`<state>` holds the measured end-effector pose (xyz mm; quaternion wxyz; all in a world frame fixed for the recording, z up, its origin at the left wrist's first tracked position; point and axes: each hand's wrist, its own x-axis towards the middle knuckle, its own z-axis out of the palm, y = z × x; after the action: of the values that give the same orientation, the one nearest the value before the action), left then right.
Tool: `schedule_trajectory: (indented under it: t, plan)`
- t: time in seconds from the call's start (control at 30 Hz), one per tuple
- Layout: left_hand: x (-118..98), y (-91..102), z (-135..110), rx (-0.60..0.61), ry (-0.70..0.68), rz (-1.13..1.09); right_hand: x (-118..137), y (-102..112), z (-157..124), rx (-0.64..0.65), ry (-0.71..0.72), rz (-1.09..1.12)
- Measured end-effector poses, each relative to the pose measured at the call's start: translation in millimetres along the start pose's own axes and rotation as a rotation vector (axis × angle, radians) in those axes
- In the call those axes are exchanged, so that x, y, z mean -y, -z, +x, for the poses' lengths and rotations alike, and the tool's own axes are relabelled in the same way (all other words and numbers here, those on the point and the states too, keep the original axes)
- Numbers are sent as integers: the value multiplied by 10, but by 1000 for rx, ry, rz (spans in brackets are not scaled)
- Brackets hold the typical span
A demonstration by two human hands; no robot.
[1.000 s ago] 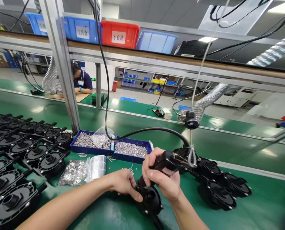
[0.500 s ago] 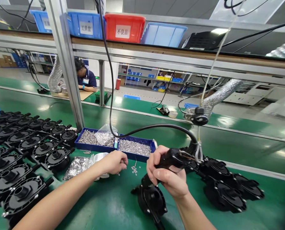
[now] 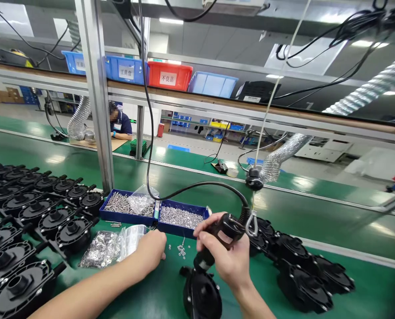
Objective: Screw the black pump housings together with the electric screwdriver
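Observation:
My right hand (image 3: 232, 259) is wrapped around a black electric screwdriver (image 3: 230, 228), which hangs from a cord by a metal loop and has a black cable. The tool's lower end points down at a round black pump housing (image 3: 202, 294) on the green bench; whether they touch I cannot tell. To the left, my left hand (image 3: 152, 249) hovers low with curled fingers, and what they pinch, if anything, is hidden. Just right of it lie small loose metal nuts (image 3: 181, 251). A clear plastic bag of metal parts (image 3: 99, 250) lies by my left wrist.
Behind the hands stand a blue tray of screws (image 3: 126, 204) and a blue tray of nuts (image 3: 180, 217). Rows of black housings (image 3: 73, 232) fill the left side; several more housings (image 3: 305, 283) lie right. A metal post (image 3: 98, 97) rises behind. A person (image 3: 121, 124) sits across.
The view has tilted up and shifted right. My left hand has drawn back toward me, away from the loose nuts. The screwdriver now stands more upright over the housing, still in my right hand.

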<state>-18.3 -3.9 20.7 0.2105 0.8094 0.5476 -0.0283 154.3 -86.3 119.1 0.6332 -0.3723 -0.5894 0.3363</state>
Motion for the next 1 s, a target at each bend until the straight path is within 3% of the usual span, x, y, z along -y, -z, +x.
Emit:
schedule_trajectory:
  t: [0.1, 0.23, 0.37, 0.5, 0.57, 0.7, 0.8, 1.0]
  plan:
    - [-91, -43, -41, -11, 5, 18, 40, -19, 44, -208, 10, -216]
    - [-217, -172, -108, -26, -35, -42, 90, 24, 86, -273, -14, -235]
    - [-265, -315, -138, 126, -119, -233, 163, 91, 59, -256, 79, -180]
    - [-287, -487, -69, 586, -53, -680, 228, 129, -19, -192, 135, -58]
    - [-305, -571, -18, 718, -1, -819, 245, 125, -59, -145, 122, -16]
    - [-328, -646, 57, 754, 45, -895, 252, 91, -99, -67, 104, 31]
    - [-294, -566, 66, 777, 41, -944, 242, 84, -93, -21, 113, 46]
    - [-190, -372, -15, 919, -154, -1115, 197, 97, -85, 38, 80, 125]
